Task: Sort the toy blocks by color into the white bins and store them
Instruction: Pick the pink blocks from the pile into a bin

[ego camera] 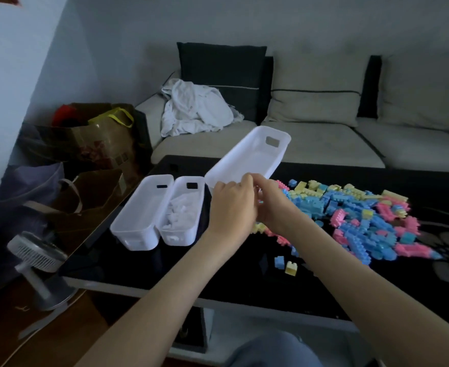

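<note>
Three bins are counted on the surface: a left bin [138, 241], a middle bin [179, 238] and a tilted bin [247, 154]. Two strays are seen near the front edge: a blue block [279, 262] and a yellow block [290, 268]. The pile [356, 215] cannot be counted.

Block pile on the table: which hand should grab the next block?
Probably the right hand: the block pile lies on its side, just past it. The left hand sits nearer the white bins.

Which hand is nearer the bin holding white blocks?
Left. The left hand is just right of that bin; the right hand is farther right, beyond the left, at the edge of the block pile.
</note>
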